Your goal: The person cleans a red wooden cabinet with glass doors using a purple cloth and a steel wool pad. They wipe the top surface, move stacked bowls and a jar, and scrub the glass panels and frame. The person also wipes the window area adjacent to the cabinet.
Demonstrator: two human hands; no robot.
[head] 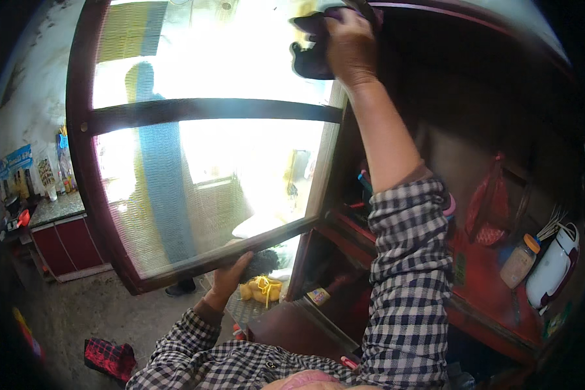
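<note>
My right hand (353, 46) is raised to the top right of the head view, gripping a dark cloth (314, 61). The cloth hangs beside the upper part of a wood-framed mesh door (217, 111), close to the dark cabinet interior. Lower down, my left hand (230, 280) has hold of the door's bottom rail (195, 261), thumb against the frame. The door stands swung out to the left, with bright light coming through its mesh. A dark fuzzy thing (263, 263) shows just right of the left hand; I cannot tell whether the hand touches it.
Behind the mesh stands a person (161, 161). Beneath the door is a yellow tied bag (262, 290). On the red shelf (492, 287) at right are an orange-lidded jar (520, 261), a white electric kettle (553, 265) and a red mesh bag (490, 209). A stone counter (58, 212) runs at left.
</note>
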